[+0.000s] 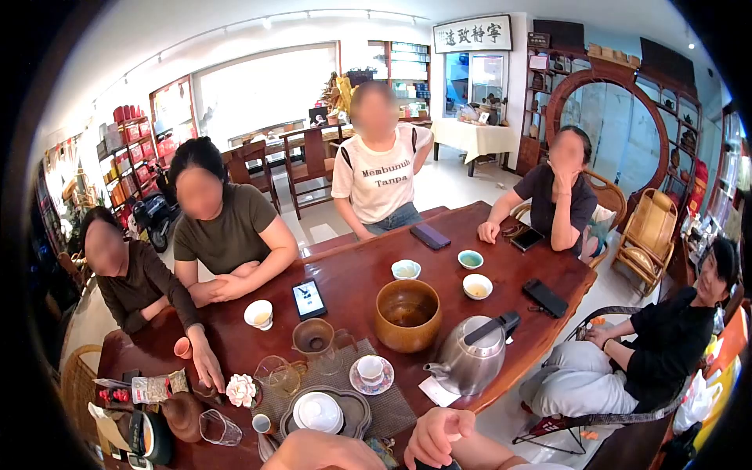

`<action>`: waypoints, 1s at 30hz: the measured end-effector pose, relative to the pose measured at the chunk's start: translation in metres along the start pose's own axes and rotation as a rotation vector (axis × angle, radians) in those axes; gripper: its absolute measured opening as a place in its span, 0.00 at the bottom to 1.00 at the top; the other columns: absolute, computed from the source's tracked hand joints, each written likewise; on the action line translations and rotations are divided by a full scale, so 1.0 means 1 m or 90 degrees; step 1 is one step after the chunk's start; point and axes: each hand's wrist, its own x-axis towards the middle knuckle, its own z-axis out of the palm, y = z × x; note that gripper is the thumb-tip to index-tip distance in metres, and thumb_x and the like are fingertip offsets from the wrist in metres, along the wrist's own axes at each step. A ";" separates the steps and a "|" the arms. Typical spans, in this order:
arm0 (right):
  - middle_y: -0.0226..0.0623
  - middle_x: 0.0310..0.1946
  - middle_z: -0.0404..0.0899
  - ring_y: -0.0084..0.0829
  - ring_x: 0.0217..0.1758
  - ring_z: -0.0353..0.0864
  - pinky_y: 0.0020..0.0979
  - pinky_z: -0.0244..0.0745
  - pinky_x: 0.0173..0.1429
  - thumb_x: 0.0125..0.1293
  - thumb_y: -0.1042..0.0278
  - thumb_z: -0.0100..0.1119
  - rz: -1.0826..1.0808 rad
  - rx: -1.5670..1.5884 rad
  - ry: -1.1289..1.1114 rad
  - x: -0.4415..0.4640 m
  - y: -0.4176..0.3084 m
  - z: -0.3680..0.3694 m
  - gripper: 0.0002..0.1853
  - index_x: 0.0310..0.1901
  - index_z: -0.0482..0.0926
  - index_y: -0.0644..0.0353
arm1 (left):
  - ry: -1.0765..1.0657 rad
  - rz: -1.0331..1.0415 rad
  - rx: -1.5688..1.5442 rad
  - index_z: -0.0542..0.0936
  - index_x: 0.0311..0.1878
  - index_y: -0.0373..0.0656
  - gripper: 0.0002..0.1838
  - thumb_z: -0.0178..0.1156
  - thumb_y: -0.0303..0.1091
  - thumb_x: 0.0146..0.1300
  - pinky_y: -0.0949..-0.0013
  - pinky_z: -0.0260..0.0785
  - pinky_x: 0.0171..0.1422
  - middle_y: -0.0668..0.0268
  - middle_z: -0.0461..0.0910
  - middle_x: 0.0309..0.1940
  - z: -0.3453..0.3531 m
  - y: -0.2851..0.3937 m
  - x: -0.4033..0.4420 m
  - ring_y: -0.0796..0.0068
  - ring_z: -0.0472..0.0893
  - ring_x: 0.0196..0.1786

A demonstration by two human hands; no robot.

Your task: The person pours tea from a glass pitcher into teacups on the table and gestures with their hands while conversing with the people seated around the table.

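My left hand [323,452] is at the bottom edge, just in front of a white lidded bowl [317,412] on a dark scalloped tray [358,409]. Its fingers are hidden, so its grip cannot be made out. To the right, my right hand [440,437] is raised above the near table edge, fingers loosely bent and apart, with nothing visible in them. Close beyond it stands a steel kettle [470,356] with a black handle, beside a white napkin [439,392]. A white cup [370,369] sits on a patterned saucer [373,388] on the woven mat.
A large brown bowl [408,315], glass pitcher [278,376], strainer [313,337], flower ornament [241,390] and clay teapot [182,417] stand on the red-brown table [345,270]. Several people sit around it; one person's hand [207,368] reaches down near the flower. Phones [309,299] and small bowls [477,287] lie farther back.
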 end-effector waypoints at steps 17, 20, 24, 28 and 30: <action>0.45 0.30 0.81 0.41 0.33 0.80 0.44 0.72 0.48 0.61 0.47 0.54 0.028 -0.064 -0.044 0.011 0.019 0.003 0.26 0.41 0.80 0.68 | 0.174 -0.309 0.150 0.86 0.30 0.42 0.11 0.62 0.39 0.60 0.68 0.71 0.29 0.64 0.83 0.24 0.021 0.008 0.033 0.67 0.81 0.24; 0.45 0.30 0.81 0.41 0.32 0.80 0.43 0.73 0.46 0.62 0.46 0.54 0.026 -0.069 -0.040 0.011 0.020 0.005 0.26 0.41 0.80 0.68 | 0.157 -0.299 0.174 0.86 0.30 0.42 0.10 0.62 0.38 0.60 0.69 0.71 0.29 0.64 0.83 0.24 0.023 0.005 0.032 0.68 0.81 0.24; 0.45 0.30 0.81 0.42 0.31 0.81 0.42 0.74 0.43 0.63 0.45 0.53 0.026 -0.080 -0.030 0.012 0.024 0.005 0.27 0.41 0.80 0.68 | 0.183 -0.278 0.175 0.86 0.29 0.42 0.10 0.62 0.37 0.60 0.69 0.71 0.29 0.64 0.83 0.23 0.024 0.008 0.034 0.68 0.80 0.23; 0.45 0.30 0.81 0.42 0.30 0.81 0.41 0.75 0.41 0.64 0.44 0.52 0.017 -0.110 -0.016 0.015 0.025 0.008 0.28 0.42 0.80 0.69 | 0.154 -0.315 0.181 0.85 0.31 0.41 0.11 0.62 0.38 0.60 0.68 0.72 0.31 0.63 0.83 0.25 0.023 0.011 0.033 0.66 0.81 0.25; 0.45 0.30 0.82 0.42 0.29 0.81 0.41 0.75 0.39 0.64 0.44 0.52 0.004 -0.165 0.019 0.016 0.018 0.013 0.28 0.42 0.80 0.69 | 0.081 -0.400 0.119 0.78 0.45 0.38 0.28 0.54 0.55 0.53 0.57 0.67 0.43 0.51 0.77 0.37 0.015 0.016 0.025 0.55 0.77 0.39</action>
